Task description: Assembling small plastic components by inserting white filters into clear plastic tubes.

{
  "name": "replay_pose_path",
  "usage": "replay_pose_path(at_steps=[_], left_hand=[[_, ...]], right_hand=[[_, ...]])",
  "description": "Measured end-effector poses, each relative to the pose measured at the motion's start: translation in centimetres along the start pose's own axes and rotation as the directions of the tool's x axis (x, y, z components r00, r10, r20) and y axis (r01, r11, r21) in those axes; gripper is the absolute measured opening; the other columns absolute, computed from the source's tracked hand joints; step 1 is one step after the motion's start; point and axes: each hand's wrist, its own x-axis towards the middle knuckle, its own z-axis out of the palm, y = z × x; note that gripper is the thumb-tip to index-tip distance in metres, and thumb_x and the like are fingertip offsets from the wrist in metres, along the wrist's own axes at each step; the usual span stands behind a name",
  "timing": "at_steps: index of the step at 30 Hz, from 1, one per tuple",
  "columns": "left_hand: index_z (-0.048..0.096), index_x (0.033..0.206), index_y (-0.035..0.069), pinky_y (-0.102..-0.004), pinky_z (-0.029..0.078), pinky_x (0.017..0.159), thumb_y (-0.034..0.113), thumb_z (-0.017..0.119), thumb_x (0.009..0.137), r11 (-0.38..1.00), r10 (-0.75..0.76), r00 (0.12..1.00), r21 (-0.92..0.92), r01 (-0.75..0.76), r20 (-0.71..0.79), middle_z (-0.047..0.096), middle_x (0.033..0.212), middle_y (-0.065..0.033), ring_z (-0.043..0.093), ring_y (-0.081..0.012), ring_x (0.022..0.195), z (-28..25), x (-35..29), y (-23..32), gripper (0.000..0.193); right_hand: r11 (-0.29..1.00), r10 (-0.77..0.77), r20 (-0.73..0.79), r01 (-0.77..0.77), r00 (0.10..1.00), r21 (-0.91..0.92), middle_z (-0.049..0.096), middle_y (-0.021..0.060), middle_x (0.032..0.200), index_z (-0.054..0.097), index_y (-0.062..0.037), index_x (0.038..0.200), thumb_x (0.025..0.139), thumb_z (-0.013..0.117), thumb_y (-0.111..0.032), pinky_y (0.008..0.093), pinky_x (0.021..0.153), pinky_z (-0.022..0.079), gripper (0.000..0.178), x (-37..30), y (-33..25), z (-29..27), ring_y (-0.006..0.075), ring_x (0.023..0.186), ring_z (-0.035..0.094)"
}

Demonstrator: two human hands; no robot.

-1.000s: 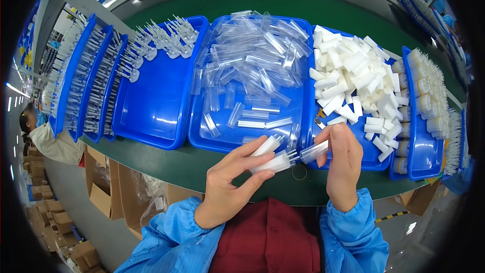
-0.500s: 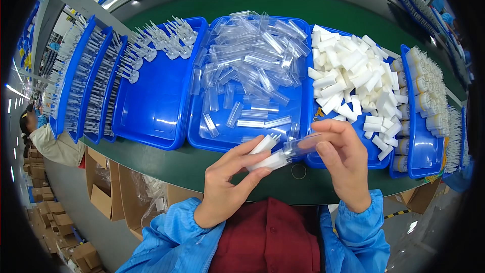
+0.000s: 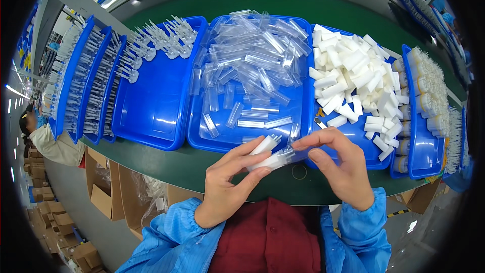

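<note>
My left hand (image 3: 227,182) is closed round two white pieces side by side. The upper white piece (image 3: 263,146) has short clear prongs at its right end. On the lower white piece (image 3: 273,162), a clear plastic sleeve (image 3: 287,156) covers the right end. My right hand (image 3: 341,164) is just to the right, its index fingertip at the sleeve's end and its thumb apart from it. Beyond my hands, a blue tray (image 3: 227,139) holds many clear plastic sleeves (image 3: 252,60). White blocks (image 3: 353,65) are heaped in the blue tray (image 3: 376,162) on the right.
A blue tray (image 3: 151,106) at left has pronged clear parts (image 3: 172,40) at its far end. Stacked trays (image 3: 86,81) stand further left, and white parts (image 3: 427,86) fill trays at right. Cardboard boxes (image 3: 103,187) sit below the green table (image 3: 187,169). Another person (image 3: 55,144) is at far left.
My right hand has shifted slightly left, and the clear sleeve has slid left onto the lower white piece. The left hand has hardly moved.
</note>
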Motion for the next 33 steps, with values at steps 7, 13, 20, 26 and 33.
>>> replay_pose_path(at_steps=[7,13,20,26,33], left_hand=[[0.072,0.115,-0.002,-0.0358,0.052,0.097,-0.003,0.073,0.086,0.978,0.166,0.986,0.128,-0.165,0.008,0.06,0.134,-0.0238,0.063,-0.0283,0.119,-0.4,0.4,0.0,0.028],[0.076,0.11,0.001,-0.0351,0.053,0.094,0.001,0.077,0.084,0.977,0.157,0.986,0.156,-0.146,-0.058,0.065,0.128,-0.0209,0.067,-0.0282,0.112,0.0,0.4,0.4,0.025],[0.075,0.112,0.001,-0.0357,0.055,0.093,-0.001,0.077,0.083,0.924,0.241,0.969,0.317,-0.211,-0.058,0.066,0.128,-0.0222,0.068,-0.0315,0.113,0.3,0.7,1.1,0.029],[0.073,0.116,0.0,-0.0376,0.054,0.097,-0.002,0.077,0.082,0.931,0.236,0.972,0.292,-0.219,-0.021,0.063,0.132,-0.0246,0.065,-0.0326,0.119,0.2,0.2,0.6,0.034],[0.058,0.116,-0.006,-0.0446,0.053,0.105,-0.01,0.07,0.086,0.898,0.096,0.995,-0.43,-0.094,-0.017,0.052,0.131,-0.0192,0.056,-0.0393,0.128,-0.3,0.1,-0.3,0.033]], right_hand=[[0.891,-0.403,-0.145,0.352,0.904,-0.286,0.073,0.0081,0.107,0.07,-0.0047,0.106,0.086,0.071,0.0,0.0359,0.088,0.048,0.021,-0.5,1.3,2.0,0.026,0.098,0.066],[0.991,-0.098,-0.034,0.101,0.995,0.083,0.074,0.0072,0.107,0.07,-0.0047,0.105,0.083,0.073,-0.003,0.035,0.088,0.046,0.022,-0.5,1.3,1.5,0.0245,0.099,0.066],[0.891,-0.38,-0.097,0.337,0.92,-0.304,0.073,0.0063,0.103,0.07,-0.0059,0.106,0.087,0.069,-0.002,0.0371,0.09,0.043,0.02,-0.1,0.8,2.4,0.0246,0.097,0.065],[0.986,-0.163,0.045,0.165,0.986,-0.037,0.071,0.0072,0.103,0.07,-0.0052,0.105,0.09,0.068,-0.004,0.0369,0.09,0.045,0.015,0.5,1.1,1.6,0.0242,0.097,0.065],[0.893,0.014,-0.033,0.002,0.999,0.45,0.07,0.0115,0.112,0.061,-0.0008,0.112,0.096,0.065,-0.002,0.0321,0.094,0.052,0.017,-0.3,1.6,0.7,0.0201,0.104,0.069]])
